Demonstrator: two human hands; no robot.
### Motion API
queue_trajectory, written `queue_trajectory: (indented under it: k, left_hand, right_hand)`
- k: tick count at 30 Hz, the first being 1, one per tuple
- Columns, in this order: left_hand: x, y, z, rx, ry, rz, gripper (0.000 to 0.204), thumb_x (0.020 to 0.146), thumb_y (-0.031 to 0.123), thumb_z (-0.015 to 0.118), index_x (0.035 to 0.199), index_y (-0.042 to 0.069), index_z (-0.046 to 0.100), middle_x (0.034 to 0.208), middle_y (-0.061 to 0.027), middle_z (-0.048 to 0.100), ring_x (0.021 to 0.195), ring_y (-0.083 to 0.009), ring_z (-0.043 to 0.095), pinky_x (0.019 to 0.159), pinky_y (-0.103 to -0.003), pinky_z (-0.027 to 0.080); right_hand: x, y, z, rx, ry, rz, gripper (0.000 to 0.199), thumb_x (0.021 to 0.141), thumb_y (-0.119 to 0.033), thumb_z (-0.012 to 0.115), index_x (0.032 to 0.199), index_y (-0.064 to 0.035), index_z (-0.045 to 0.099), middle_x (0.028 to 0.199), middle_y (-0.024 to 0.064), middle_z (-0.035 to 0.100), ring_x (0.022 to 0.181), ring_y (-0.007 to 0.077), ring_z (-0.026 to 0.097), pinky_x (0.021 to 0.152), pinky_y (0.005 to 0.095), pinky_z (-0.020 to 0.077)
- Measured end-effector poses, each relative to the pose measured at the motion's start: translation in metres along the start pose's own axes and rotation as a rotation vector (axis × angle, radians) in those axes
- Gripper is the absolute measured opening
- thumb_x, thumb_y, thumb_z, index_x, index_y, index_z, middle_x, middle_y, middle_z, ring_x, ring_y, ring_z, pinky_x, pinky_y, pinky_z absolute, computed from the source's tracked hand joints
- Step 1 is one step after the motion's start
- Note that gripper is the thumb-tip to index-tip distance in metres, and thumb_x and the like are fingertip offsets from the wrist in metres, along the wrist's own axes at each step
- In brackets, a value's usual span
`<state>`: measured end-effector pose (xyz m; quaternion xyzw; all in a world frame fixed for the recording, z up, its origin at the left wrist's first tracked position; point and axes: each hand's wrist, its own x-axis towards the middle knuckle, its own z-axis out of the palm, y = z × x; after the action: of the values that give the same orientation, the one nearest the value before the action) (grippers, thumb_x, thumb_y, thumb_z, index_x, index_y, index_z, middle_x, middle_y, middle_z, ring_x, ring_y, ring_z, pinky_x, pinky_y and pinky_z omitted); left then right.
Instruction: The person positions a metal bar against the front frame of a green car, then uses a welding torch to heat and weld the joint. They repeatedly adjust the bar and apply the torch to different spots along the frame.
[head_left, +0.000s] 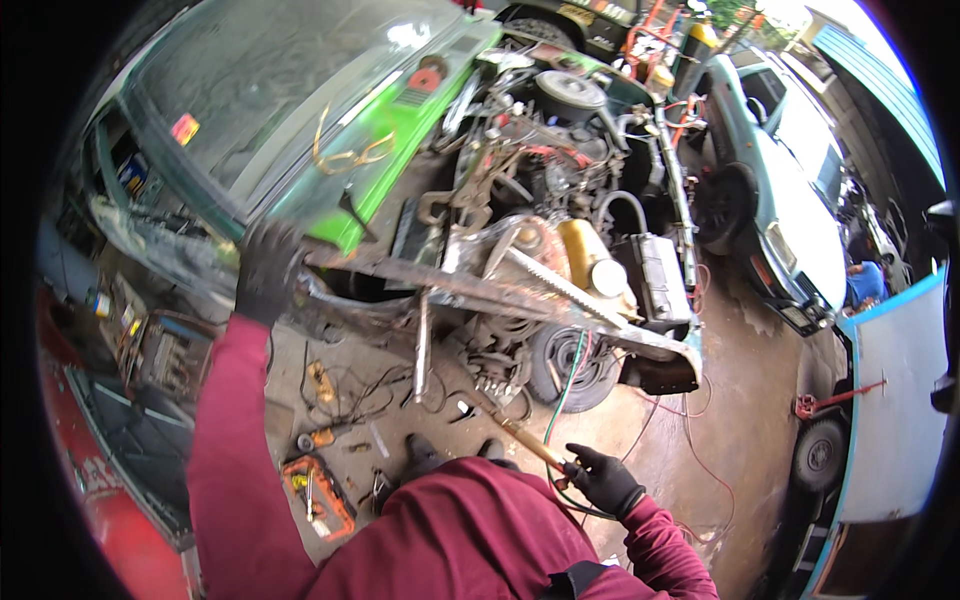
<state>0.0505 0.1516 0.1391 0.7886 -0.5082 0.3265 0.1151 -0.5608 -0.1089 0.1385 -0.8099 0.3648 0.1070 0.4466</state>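
Observation:
My left hand (268,268), in a dark glove, grips the bare metal edge of a green car body (395,130) at the front pillar, arm stretched up in a maroon sleeve. My right hand (603,480), also gloved, is closed on the brass handle of a cutting torch (530,443), held low near my waist. Green and red hoses (563,395) run from the torch up toward the car's front. The stripped engine bay (540,150) with a yellow tank (583,255) lies ahead of me.
A front wheel (570,365) sits under the rusty frame rail (500,290). Tools, wires and an orange power tool (318,497) litter the concrete floor. A white car (790,170) is parked at right, a person in blue (866,282) behind it. A welding machine (165,350) stands left.

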Motion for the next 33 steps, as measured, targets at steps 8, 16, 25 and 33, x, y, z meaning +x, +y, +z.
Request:
queue_trajectory:
  k: [8,16,25,33]
  left_hand:
    - [-0.141,0.179,-0.046,-0.962,0.293,-1.164,0.024,0.116,0.023,0.061,0.122,0.001,0.067,0.114,-0.0085,0.07,0.101,-0.0175,0.067,0.095,-0.033,0.053]
    - [-0.107,0.322,-0.101,-1.803,0.047,-1.229,0.017,0.116,0.026,0.06,0.121,0.01,0.06,0.093,-0.0027,0.061,0.079,-0.015,0.064,0.072,-0.037,0.059]
    - [0.007,0.41,-0.127,-1.952,-0.317,-0.961,0.05,0.107,0.041,0.076,0.137,0.003,0.063,0.07,0.0035,0.051,0.057,-0.0091,0.051,0.053,-0.03,0.05]
    - [0.031,0.429,-0.123,-1.852,-0.086,-1.229,0.028,0.111,0.038,0.069,0.102,0.013,0.063,0.065,0.0045,0.049,0.051,-0.0093,0.049,0.049,-0.03,0.045]
  right_hand:
    - [-0.01,0.025,-0.052,0.181,-0.124,0.027,0.044,0.112,-0.032,0.069,0.142,0.001,0.07,0.105,0.0145,0.083,0.094,0.0164,0.076,0.088,0.0347,0.0598]
    - [-0.013,0.02,-0.106,0.471,-0.177,-0.228,0.043,0.114,-0.036,0.065,0.138,-0.0006,0.072,0.111,0.0052,0.08,0.098,0.0093,0.071,0.091,0.0309,0.0572]
    - [0.014,-0.01,-0.095,0.623,-0.311,-0.427,0.06,0.114,-0.048,0.061,0.157,-0.007,0.059,0.113,0.0035,0.077,0.104,0.0118,0.067,0.093,0.0306,0.0542]
    - [0.008,-0.01,-0.107,0.161,-0.152,-0.92,0.062,0.104,-0.036,0.077,0.16,-0.0192,0.059,0.142,0.0167,0.061,0.129,0.0341,0.059,0.108,0.0453,0.0511]
